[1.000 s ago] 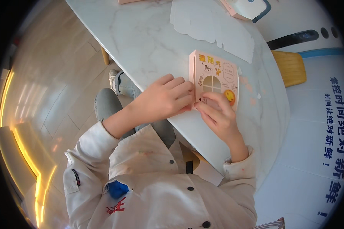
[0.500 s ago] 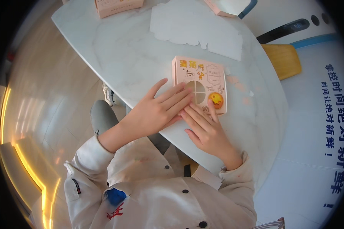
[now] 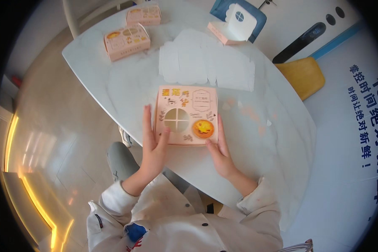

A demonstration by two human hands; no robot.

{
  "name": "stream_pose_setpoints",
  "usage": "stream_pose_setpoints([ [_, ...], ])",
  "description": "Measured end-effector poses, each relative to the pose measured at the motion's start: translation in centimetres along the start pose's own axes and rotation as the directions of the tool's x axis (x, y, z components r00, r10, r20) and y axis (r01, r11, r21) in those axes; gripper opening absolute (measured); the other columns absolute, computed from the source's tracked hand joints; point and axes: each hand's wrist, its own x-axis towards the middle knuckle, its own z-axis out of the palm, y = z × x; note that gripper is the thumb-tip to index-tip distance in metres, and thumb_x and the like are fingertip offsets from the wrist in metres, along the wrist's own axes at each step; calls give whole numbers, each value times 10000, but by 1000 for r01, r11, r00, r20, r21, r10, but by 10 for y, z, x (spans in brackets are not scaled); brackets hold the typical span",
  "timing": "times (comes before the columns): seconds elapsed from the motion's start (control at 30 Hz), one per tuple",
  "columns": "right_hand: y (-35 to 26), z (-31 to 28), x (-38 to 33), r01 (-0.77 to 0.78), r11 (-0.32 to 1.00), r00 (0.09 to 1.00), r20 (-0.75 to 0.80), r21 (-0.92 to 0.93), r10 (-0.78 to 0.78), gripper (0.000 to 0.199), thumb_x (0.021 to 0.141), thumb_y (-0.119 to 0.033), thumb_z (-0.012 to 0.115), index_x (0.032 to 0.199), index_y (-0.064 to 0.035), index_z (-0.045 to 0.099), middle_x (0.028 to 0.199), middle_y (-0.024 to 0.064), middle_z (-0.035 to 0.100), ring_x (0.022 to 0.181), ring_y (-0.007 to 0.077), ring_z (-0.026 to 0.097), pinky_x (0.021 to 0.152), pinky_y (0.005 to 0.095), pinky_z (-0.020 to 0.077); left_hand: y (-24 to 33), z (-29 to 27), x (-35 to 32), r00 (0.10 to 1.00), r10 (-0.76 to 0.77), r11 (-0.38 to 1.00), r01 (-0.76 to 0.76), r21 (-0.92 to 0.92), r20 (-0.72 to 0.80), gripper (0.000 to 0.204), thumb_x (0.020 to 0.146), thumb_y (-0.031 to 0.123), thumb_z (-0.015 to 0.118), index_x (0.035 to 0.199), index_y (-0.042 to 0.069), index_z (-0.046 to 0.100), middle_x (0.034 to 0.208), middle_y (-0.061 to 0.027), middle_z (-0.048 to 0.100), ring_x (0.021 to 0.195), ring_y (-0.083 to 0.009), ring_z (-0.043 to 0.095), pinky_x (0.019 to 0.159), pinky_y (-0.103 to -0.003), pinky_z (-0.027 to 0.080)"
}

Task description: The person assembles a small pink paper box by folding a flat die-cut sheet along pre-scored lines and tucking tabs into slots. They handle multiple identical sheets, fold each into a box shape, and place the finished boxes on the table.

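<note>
Now both hands frame the pink box (image 3: 187,115) flat on the white marble table (image 3: 113,84), just in from the near edge. Left hand (image 3: 154,140) lies along the box's left side, palm open, fingers straight and pointing away, thumb tip resting on the lid near the round window. Right hand (image 3: 221,152) sits at the near right corner, fingers along the right edge, thumb under the front edge. Neither hand is closed on it; both are open and pressing or steadying, not clamping.

What changed: half a second ago the left hand lay across the lid, covering the window side, fingers angled over the top. Now it's off the top and flush against the side wall. The right hand was pressing at the near edge; now it's slid toward the corner. The box also reads squarer to me, lid face fully visible: window cutout and the egg-tart picture both clear. My read: the fold work on this box is done or close, and I'm squaring it up.

Around it: flat white carton blanks (image 3: 206,63) just beyond the box, two finished pink boxes (image 3: 127,40) (image 3: 144,15) at the far left end, one open box (image 3: 233,25) at the far edge. Yellow chair (image 3: 302,75) beyond the table on the right.
</note>
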Motion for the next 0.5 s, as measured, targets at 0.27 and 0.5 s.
stream_pose_setpoints([
  [0.27, -76, 9, 55, 632, 561, 738, 195, -535, -646, 506, 873, -37, 565, 1373, -35, 486, 1465, 142, 417, 1388, 272, 384, 1126, 471, 300, 43, -46, 55, 944, 132, 982, -166, -90, -304, 505, 1014, 30, 431, 1507, 64, 327, 1364, -63, 521, 1085, -108, 564, 921, -219, 442],
  [0.5, -164, 48, 17, 831, -17, 21, 63, -556, -998, 192, 963, -157, 338, 863, -173, 501, 620, 2, 593, 607, 163, 537, 733, 453, 343, 39, -137, 226, 933, 193, 908, -52, 415, -305, 549, 1008, 186, 515, 1512, 67, 333, 1408, -178, 464, 1321, -259, 423, 1079, -396, 354],
])
